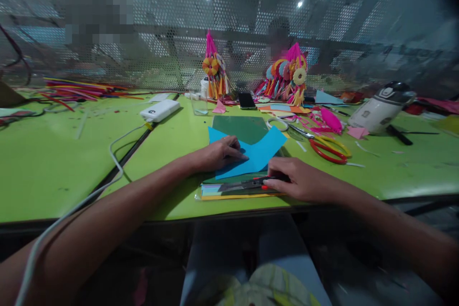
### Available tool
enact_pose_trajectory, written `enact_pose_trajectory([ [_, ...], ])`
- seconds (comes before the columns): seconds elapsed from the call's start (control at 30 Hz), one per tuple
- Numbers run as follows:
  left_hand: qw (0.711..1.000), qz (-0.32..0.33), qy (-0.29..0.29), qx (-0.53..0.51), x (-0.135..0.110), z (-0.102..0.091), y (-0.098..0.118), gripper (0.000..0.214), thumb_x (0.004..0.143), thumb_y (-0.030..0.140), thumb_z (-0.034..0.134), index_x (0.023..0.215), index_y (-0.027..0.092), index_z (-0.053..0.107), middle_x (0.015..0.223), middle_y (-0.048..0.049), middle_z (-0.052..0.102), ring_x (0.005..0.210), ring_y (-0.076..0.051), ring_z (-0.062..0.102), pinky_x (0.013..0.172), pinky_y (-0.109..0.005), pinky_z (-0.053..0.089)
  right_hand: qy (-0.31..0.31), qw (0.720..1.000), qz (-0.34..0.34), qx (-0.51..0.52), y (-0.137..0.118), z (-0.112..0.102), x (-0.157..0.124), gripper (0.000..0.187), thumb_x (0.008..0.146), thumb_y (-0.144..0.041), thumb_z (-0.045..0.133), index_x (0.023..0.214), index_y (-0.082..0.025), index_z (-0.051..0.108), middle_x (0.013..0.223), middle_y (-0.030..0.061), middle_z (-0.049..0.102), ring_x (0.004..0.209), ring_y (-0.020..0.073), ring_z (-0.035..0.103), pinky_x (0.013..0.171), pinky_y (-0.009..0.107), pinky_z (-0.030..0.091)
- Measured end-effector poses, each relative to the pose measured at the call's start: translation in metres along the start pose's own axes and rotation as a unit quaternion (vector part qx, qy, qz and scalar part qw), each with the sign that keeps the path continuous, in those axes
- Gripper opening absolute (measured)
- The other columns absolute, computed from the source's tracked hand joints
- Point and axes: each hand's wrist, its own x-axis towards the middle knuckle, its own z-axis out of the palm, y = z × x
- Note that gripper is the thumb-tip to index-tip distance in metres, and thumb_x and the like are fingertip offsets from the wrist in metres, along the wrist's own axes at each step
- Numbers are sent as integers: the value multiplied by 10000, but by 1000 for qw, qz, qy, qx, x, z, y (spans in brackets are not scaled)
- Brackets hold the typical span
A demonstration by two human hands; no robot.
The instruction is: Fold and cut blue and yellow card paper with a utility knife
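Observation:
My left hand [219, 153] lies flat on a blue paper sheet [256, 152], fingers pressing it down on a dark green cutting mat [239, 127]. My right hand [297, 179] is closed on a utility knife [247, 184] with a black and red body, its blade pointing left along the near edge of the blue sheet. Under the knife lies a stack of coloured papers [229, 193] at the table's front edge.
Red-handled scissors [328, 147] lie right of the mat. A white power bank [159, 110] with a cable sits left, a phone [246, 100] behind. Colourful paper ornaments [287, 76] stand by the mesh screen. A white appliance [382, 107] is at right. Paper strips [77, 90] are at far left.

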Motion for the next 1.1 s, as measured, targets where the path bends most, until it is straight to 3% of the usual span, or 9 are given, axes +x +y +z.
enact_pose_trajectory([
  [0.17,1000,-4,-3,4,0,0,-2,264,942,295,525,1123,240,709,970,-91,559,915,-183,537,815,-326,477,115,989,74,52,33,-19,-20,284,906,-442,521,812,-183,591,676,4,562,598,133,482,555,257,355],
  [0.27,1000,-17,1,3,0,-1,0,264,942,304,524,1120,242,708,980,-91,576,921,-182,551,833,-330,482,254,955,146,47,75,-27,-21,319,888,-486,517,902,-180,602,710,24,604,622,158,532,580,276,393],
  [0.33,1000,-25,2,1,-1,-4,2,267,937,308,534,1129,227,701,989,-91,587,923,-180,561,842,-328,484,294,927,232,-5,101,-27,-17,329,897,-452,489,995,-160,605,713,37,616,626,178,551,570,283,390],
  [0.47,998,-47,20,21,-5,-7,-1,274,933,314,532,1128,198,686,995,-92,592,912,-180,568,834,-328,493,258,913,297,-106,124,-22,-3,332,900,-390,491,1057,-126,617,854,108,658,734,225,590,621,318,418],
  [0.63,985,-90,67,128,-9,-8,-14,280,928,341,517,1086,194,697,1045,-113,591,952,-224,568,856,-380,495,252,912,235,-221,113,-18,12,274,895,-319,541,1046,-116,646,1080,188,636,1067,301,529,885,440,426],
  [0.73,985,-93,60,133,-9,-9,-19,282,932,322,500,1103,204,691,1084,-118,610,957,-228,587,868,-386,503,254,939,133,-192,97,-20,29,262,921,-324,517,1048,-138,650,1107,162,629,1109,283,507,972,470,389],
  [0.87,987,-98,51,113,-10,-10,-21,286,939,285,479,1137,222,675,1111,-105,630,958,-217,610,876,-367,514,95,989,-10,-116,75,-24,62,480,873,-502,573,1206,-158,607,1205,144,611,1134,276,518,976,424,406],
  [0.97,987,-108,54,109,-12,-10,-22,292,938,310,493,1158,219,660,1124,-102,627,989,-216,605,905,-372,509,11,991,-10,-136,68,-26,79,682,777,-618,631,1272,-153,571,1205,162,589,1106,310,530,907,421,434],
  [1.1,986,-121,50,101,-13,-9,-25,310,941,373,505,1167,216,646,1136,-100,625,1015,-210,599,924,-365,501,-20,992,22,-123,74,-28,80,665,726,-642,669,1206,-188,598,1089,113,635,980,262,576,782,336,457],
])
